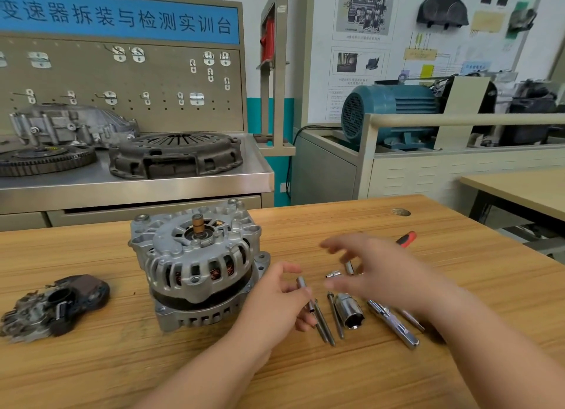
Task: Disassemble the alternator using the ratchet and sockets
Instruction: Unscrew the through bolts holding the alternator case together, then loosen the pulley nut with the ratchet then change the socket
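Observation:
The silver alternator [197, 266] stands on the wooden table [428, 219], shaft end up, copper windings showing through its slots. Just right of it, my left hand [276, 301] holds a thin long socket [304, 292] between thumb and fingers. My right hand [376, 271] hovers blurred over the tools with fingers spread, holding nothing that I can see. Below it lie a large chrome socket [351, 312], a small socket [333, 275], another small piece [349, 267], long bolts [328, 323] and the ratchet [394, 324].
A removed dark rear cover and regulator part [55, 306] lies at the table's left. A red-handled tool [406, 238] peeks out behind my right hand. A steel bench with a clutch plate [175, 155] stands behind the table.

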### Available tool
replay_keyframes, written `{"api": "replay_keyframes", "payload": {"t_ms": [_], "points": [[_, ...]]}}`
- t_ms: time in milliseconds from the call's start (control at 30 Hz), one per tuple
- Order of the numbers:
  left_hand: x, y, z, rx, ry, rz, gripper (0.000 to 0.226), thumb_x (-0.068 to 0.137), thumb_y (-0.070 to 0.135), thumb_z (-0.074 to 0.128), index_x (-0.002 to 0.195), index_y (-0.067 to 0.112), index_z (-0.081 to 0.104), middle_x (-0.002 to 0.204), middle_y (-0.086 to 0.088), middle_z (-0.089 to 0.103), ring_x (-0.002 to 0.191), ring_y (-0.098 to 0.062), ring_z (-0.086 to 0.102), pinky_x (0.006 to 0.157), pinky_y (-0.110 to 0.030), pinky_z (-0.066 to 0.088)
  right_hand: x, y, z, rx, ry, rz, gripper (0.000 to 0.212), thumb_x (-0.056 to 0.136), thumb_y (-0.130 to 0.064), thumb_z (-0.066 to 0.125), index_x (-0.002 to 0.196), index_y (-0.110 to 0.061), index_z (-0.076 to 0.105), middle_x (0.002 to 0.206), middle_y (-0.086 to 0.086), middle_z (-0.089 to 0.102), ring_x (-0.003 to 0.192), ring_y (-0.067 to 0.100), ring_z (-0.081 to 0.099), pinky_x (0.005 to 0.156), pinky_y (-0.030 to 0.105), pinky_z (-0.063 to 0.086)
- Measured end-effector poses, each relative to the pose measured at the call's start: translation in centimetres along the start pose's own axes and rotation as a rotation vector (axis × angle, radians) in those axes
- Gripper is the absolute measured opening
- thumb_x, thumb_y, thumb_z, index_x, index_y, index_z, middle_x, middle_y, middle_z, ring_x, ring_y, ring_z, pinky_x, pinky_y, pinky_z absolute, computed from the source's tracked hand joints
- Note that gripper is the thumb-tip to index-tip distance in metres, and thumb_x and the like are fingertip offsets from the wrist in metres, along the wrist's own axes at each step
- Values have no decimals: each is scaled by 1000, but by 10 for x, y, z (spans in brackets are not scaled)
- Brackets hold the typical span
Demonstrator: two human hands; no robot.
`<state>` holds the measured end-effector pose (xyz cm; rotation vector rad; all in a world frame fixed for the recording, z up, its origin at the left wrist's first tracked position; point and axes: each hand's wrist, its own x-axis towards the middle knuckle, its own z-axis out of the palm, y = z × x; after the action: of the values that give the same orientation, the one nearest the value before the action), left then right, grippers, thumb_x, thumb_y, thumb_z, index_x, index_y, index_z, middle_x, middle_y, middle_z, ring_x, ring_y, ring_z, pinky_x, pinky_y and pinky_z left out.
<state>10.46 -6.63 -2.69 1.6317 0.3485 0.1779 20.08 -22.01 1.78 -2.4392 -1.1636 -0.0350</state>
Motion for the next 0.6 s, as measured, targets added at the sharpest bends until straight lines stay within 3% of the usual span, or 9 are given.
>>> {"api": "replay_keyframes", "payload": {"t_ms": [67, 133, 233, 367, 500, 600], "points": [[3, 1, 3, -19, 19, 5, 27, 92, 10, 64, 112, 25, 53, 95, -10, 68, 51, -10, 63, 51, -22, 50, 0, -18, 5, 16, -158, -153, 75, 76, -52, 75, 142, -43, 40, 129, -33, 43, 110, -11, 44, 83, 6, 36], [4, 2, 7, -43, 24, 8, 27, 91, 13, 66, 113, 21, 53, 78, -5, 71, 51, -9, 62, 51, -23, 50, 4, -23, 11, -22, -158, -231, 65, 79, -40, 77, 137, -38, 48, 129, -25, 53, 112, -5, 48, 91, 14, 42], [3, 0, 8, -115, 19, -3, 24, 91, 10, 66, 111, 12, 54, 58, 1, 67, 47, -9, 58, 49, -24, 49, 8, -24, 13, -12, -144, -203, 48, 81, -32, 76, 126, -28, 61, 118, -13, 60, 107, 5, 53, 95, 30, 47], [1, 1, 8, -133, 23, -10, 23, 92, 11, 66, 111, 11, 53, 53, 2, 65, 47, -9, 58, 51, -24, 50, 12, -19, 17, -22, -154, -237, 41, 80, -34, 77, 118, -23, 68, 110, -11, 62, 99, 6, 55, 90, 30, 48], [-12, 11, 6, -147, 33, -29, 31, 95, 19, 62, 118, 27, 42, 71, 3, 70, 59, -13, 69, 58, -26, 59, 20, -6, 16, -18, -102, -150, 46, 80, -35, 77, 124, -24, 64, 111, -11, 65, 97, 3, 60, 89, 26, 51], [-31, 15, -4, 109, -9, 52, 34, 94, 25, 61, 119, 38, 42, 92, 11, 68, 72, -7, 71, 68, -28, 61, 29, 4, 20, -131, -179, -100, 51, 82, -36, 75, 129, -28, 59, 122, -11, 63, 108, 6, 56, 96, 25, 46]]}}
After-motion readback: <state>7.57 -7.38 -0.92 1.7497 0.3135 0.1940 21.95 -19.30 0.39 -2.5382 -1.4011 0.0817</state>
